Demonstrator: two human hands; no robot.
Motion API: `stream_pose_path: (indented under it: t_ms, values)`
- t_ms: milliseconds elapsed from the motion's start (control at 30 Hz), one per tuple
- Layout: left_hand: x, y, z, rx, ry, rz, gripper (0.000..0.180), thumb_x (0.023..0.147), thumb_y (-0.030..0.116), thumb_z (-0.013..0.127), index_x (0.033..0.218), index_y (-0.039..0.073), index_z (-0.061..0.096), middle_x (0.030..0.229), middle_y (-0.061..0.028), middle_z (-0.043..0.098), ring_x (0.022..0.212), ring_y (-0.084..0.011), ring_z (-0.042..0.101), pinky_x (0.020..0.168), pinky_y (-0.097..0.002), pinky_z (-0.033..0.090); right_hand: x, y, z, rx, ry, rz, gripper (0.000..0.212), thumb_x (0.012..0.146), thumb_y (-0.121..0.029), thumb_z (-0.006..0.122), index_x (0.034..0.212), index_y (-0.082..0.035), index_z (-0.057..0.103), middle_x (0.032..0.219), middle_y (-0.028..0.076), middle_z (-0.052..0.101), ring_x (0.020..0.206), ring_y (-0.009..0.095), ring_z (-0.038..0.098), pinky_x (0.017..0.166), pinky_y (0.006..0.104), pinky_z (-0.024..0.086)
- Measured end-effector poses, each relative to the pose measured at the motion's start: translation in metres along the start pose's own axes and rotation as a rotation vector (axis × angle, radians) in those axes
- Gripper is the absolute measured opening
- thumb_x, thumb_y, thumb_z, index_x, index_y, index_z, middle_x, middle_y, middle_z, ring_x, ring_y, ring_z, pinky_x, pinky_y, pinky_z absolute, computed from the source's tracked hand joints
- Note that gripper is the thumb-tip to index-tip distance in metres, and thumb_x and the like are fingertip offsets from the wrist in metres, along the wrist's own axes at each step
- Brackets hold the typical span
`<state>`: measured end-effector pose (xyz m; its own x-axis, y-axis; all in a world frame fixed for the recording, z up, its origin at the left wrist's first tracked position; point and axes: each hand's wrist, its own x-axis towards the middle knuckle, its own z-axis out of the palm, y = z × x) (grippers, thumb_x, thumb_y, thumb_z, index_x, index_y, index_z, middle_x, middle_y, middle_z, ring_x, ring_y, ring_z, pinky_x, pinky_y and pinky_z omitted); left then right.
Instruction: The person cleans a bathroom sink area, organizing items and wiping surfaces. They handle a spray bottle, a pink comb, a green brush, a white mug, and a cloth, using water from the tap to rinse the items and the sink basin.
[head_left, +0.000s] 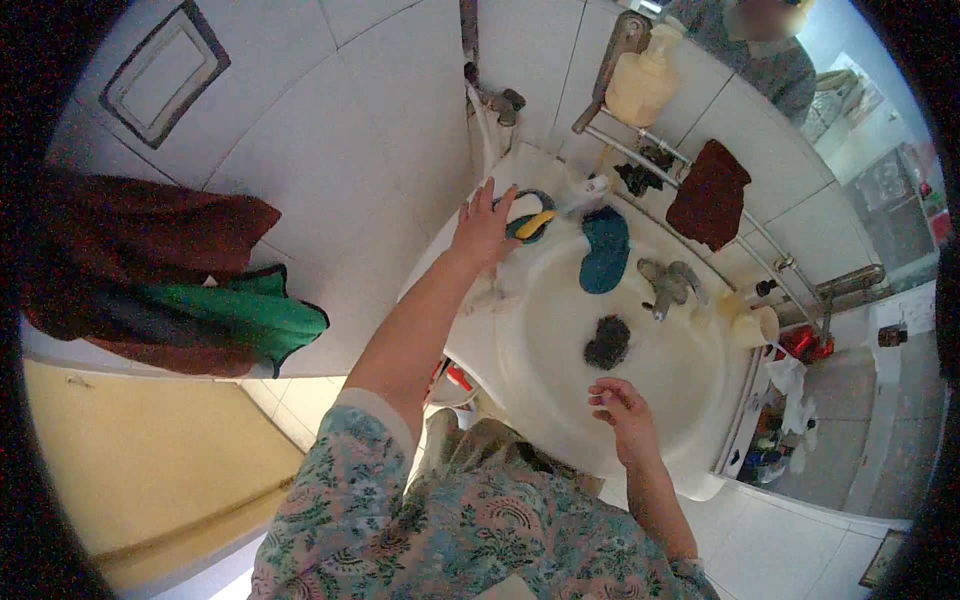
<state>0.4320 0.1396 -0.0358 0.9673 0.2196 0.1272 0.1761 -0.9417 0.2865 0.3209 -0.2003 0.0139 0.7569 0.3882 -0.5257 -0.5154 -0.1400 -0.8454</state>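
Observation:
At the back left of the white washbasin (540, 375), my left hand (484, 229) reaches to a dark round dish (547, 203). Its fingers are spread at the dish's edge. A white piece (522, 207) and a yellow piece (535, 225), which look like soap bars, lie in the dish. My right hand (620, 412) hovers over the front of the bowl, fingers loosely bent and apart, nothing visible in them. Just beyond it a dark scouring pad (607, 342) lies in the bowl. A teal, insole-shaped pad (605, 252) drapes over the back rim, left of the metal faucet (668, 285).
A metal wall rail (630, 152) behind the basin carries a brown cloth (709, 195) and a cream pump bottle (643, 82). A cream cup (755, 327) stands on the right rim. Brown and green towels (150, 265) hang at left. A pipe valve (505, 105) sticks out near the corner.

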Motion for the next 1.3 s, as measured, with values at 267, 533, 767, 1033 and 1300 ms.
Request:
stream_pose_path:
  t_ms: [267,533,767,1033,1300]
  values:
    - [0.022,-0.004,0.002,-0.085,-0.234,-0.042,0.1,0.064,0.043,0.073,0.141,0.01,0.017,0.132,-0.0207,0.034,0.122,-0.0347,0.033,0.1,-0.0436,0.031,0.055,-0.017,0.078,-0.935,-0.185,-0.615,0.036,0.084,-0.016,0.056,0.118,-0.007,0.049,0.13,0.013,0.041,0.115,0.03,0.043,0.095,0.0431,0.036]
    - [-0.05,-0.056,-0.076,-0.383,0.002,-0.222,0.09,0.067,0.03,0.073,0.138,0.006,0.023,0.129,-0.0212,0.032,0.121,-0.0337,0.033,0.1,-0.0369,0.033,0.172,-0.007,0.165,-1.538,0.054,-0.662,0.062,0.089,-0.04,0.041,0.136,-0.004,0.027,0.142,0.027,0.018,0.133,0.039,0.015,0.109,0.0459,0.01]
    - [-0.129,-0.093,-0.099,-0.514,0.025,-0.222,0.092,0.066,0.025,0.074,0.139,0.007,0.02,0.129,-0.0206,0.029,0.122,-0.033,0.032,0.1,-0.0387,0.033,0.283,-0.012,0.18,-1.357,0.381,-0.83,0.065,0.086,-0.038,0.047,0.135,0.002,0.029,0.14,0.028,0.021,0.132,0.039,0.015,0.108,0.0481,0.008]
    - [-0.09,-0.09,-0.078,-0.458,0.005,-0.133,0.09,0.064,0.028,0.074,0.136,0.002,0.026,0.127,-0.0223,0.033,0.12,-0.0357,0.033,0.099,-0.0401,0.033,0.199,0.011,0.207,-1.383,0.014,-0.861,0.055,0.088,-0.03,0.042,0.128,0.007,0.037,0.141,0.025,0.022,0.131,0.037,0.02,0.109,0.0434,0.015]
    - [-0.026,-0.043,-0.022,-0.194,-0.146,-0.033,0.09,0.062,0.042,0.073,0.133,0.003,0.033,0.126,-0.0217,0.038,0.118,-0.0358,0.035,0.099,-0.041,0.031,0.075,0.043,0.154,-1.465,-0.109,-0.83,0.051,0.082,-0.023,0.052,0.127,-0.002,0.04,0.137,0.019,0.033,0.128,0.031,0.031,0.105,0.0433,0.025]
